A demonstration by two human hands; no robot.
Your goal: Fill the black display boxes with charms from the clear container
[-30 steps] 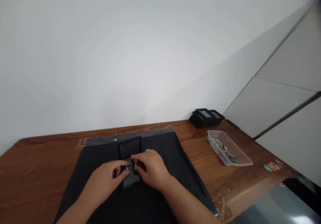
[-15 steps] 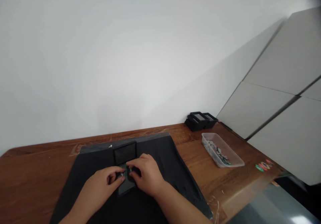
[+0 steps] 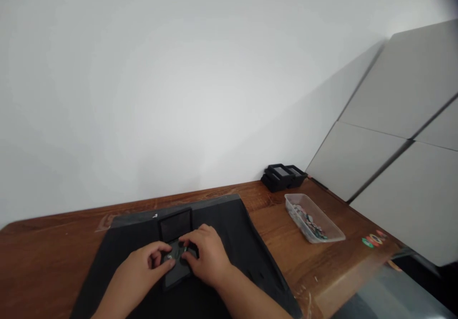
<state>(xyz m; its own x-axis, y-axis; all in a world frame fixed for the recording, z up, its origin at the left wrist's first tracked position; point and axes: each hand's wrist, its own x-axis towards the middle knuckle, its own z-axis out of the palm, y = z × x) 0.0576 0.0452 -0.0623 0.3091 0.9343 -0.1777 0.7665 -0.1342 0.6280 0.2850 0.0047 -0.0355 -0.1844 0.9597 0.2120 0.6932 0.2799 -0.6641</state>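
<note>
A black hinged display case [image 3: 175, 278] lies unfolded on a black mat [image 3: 229, 242], its framed lid [image 3: 175, 226] leaning back on the far side. Over the near half of the case is my left hand [image 3: 138, 271], thumb and forefinger a little apart around a small pale piece [image 3: 169, 257] resting on the dark panel. My right hand [image 3: 209, 257] pinches another small piece [image 3: 185, 249] between thumb and forefinger, just above the same panel. Both pieces are too small to make out their kind.
To the right stands a clear plastic tub [image 3: 315, 219] with many small pieces inside. Behind it, several black cases [image 3: 282, 177] are stacked against the wall. Colourful round stickers or discs [image 3: 374, 239] lie near the wooden table's right edge, by white panels [image 3: 386, 166].
My left thumb and forefinger have parted from the small piece, which now shows between them. My right hand stays at the panel with its piece. The whole view has shifted slightly.
</note>
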